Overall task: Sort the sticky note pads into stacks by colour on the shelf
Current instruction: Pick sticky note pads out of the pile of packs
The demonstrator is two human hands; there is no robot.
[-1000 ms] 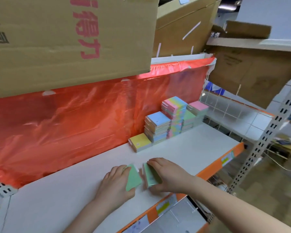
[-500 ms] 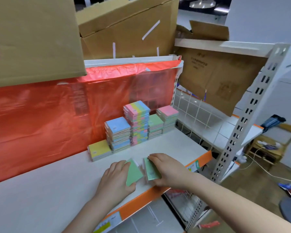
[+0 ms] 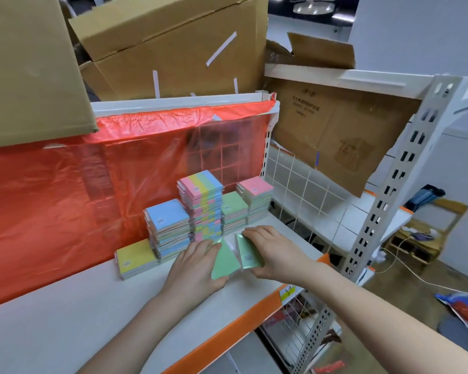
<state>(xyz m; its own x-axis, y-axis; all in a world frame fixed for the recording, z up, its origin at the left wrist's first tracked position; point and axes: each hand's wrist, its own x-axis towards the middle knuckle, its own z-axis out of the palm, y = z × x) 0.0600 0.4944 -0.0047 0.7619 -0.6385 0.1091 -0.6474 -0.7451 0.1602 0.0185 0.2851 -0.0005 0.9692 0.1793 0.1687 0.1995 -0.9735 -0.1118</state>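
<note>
Reaching forward over the shelf (image 3: 65,327), our left hand (image 3: 195,268) and right hand (image 3: 278,255) each grip a green pad (image 3: 224,261), tilted, near the stacks (image 3: 200,206).

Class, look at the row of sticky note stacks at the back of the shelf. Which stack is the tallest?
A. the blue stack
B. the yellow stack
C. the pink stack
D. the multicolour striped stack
D: the striped stack tops the row, its top pad sitting above the blue stack, the pink stack and the low yellow stack.
</note>
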